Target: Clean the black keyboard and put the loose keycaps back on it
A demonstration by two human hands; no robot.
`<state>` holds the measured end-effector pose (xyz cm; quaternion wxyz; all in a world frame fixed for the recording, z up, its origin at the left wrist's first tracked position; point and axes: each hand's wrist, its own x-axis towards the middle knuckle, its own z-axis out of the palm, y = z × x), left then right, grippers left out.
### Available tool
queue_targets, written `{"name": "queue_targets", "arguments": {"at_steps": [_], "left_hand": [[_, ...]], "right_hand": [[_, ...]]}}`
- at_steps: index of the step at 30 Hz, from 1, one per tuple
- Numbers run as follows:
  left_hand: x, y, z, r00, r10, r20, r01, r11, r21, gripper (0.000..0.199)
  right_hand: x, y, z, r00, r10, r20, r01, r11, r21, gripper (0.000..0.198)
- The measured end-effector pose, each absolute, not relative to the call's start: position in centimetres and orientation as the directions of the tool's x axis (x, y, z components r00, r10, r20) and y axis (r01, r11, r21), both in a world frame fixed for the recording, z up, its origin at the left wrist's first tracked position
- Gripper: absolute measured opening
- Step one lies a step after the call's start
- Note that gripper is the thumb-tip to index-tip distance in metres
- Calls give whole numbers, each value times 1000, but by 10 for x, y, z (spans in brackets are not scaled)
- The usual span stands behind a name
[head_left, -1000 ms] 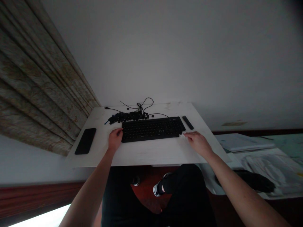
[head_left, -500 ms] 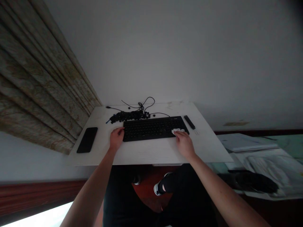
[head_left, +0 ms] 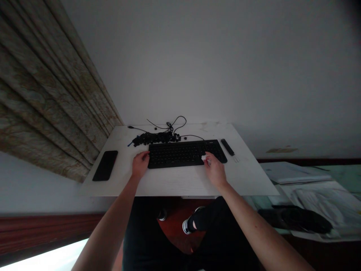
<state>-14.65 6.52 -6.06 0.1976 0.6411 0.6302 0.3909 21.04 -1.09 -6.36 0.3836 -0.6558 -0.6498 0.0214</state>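
Note:
A black keyboard (head_left: 175, 155) lies on the white table, its bed dark and apparently stripped of most keycaps. My left hand (head_left: 140, 164) is closed on the keyboard's left end, fingertips at the edge. In my right hand (head_left: 214, 169) is a crumpled white tissue (head_left: 204, 158), pinched over the right part of the keyboard. Behind the keyboard, a heap of loose black keycaps (head_left: 152, 138) spreads out, with a few strays around it. The keyboard's black cable (head_left: 180, 117) loops behind the heap.
A black phone (head_left: 105, 165) lies at the table's left. On the right are a slim black object (head_left: 227, 147) and a small clear piece (head_left: 236, 159). A patterned curtain (head_left: 56, 90) hangs at the left; papers and a black bag (head_left: 299, 219) sit lower right.
My right hand has moved a little left across the keyboard, and the tissue is bunched smaller in its fingers. My left hand stays at the keyboard's left end.

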Motion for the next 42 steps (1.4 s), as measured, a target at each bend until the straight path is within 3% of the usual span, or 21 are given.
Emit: {"name": "queue_targets", "arguments": {"at_steps": [5,9,15,24,30,36,42], "left_hand": [[-147,65,-60,-96,963,252,659,-128,741,31],[-147,66,-60,-96,963,251,662,-127,738,30],[-147,66,-61,-99,965,244,647,-124,752,31],[-148,66,-60,-114,967,229,620,-111,777,32],[-149,66,-59,-121,972,203,586,-95,805,38],[-152,66,-58,-140,975,173,546,-70,835,40],[-151,65,-56,-160,974,158,545,-46,837,37]], "right_hand": [[207,-9,-63,41,882,469,845,220,-488,32],[201,-8,-65,15,882,471,827,254,-502,28],[173,-7,-65,-160,899,408,750,380,-542,33],[87,2,-66,-360,847,392,631,530,-566,36],[29,14,-60,-517,772,370,588,634,-502,33],[-15,25,-51,-588,740,328,595,670,-445,25],[2,31,-45,-608,748,265,622,657,-427,25]]}}
